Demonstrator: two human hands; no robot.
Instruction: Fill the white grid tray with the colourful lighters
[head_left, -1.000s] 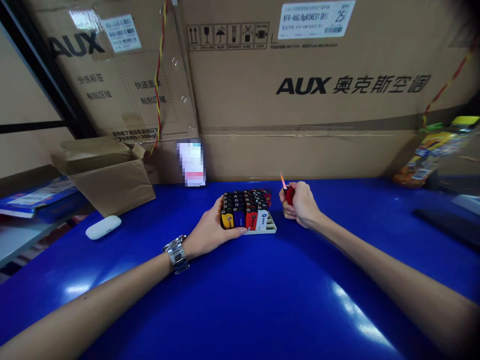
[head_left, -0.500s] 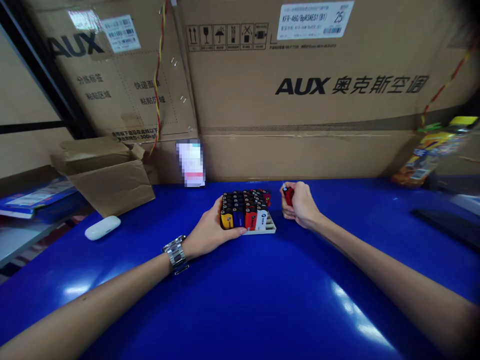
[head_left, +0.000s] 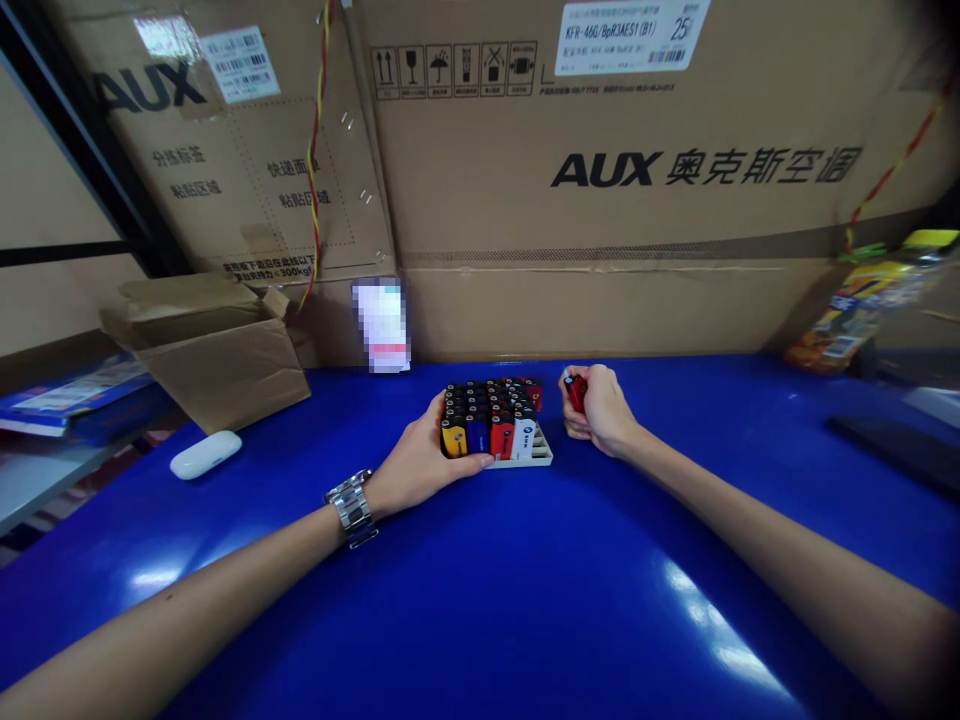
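A pale tray [head_left: 544, 456] stands on the blue tabletop, filled with rows of upright lighters [head_left: 501, 438] in yellow, blue, red and white. Several slots along its right side hold no lighter. My left hand [head_left: 420, 452], with a metal watch on its wrist, grips the tray's left side, thumb along the front. Just right of the tray, my right hand [head_left: 604, 412] is closed around a red lighter [head_left: 576, 392], its top end showing above the curled fingers. The rest of that lighter is hidden by the hand.
Large cardboard cartons [head_left: 480, 220] form a wall behind the table. At left are an open cardboard box [head_left: 232, 375] and a white case [head_left: 206, 455]. A blurred upright screen [head_left: 384, 325] leans at the back. A snack packet [head_left: 844, 320] and a dark flat object [head_left: 892, 450] are at right.
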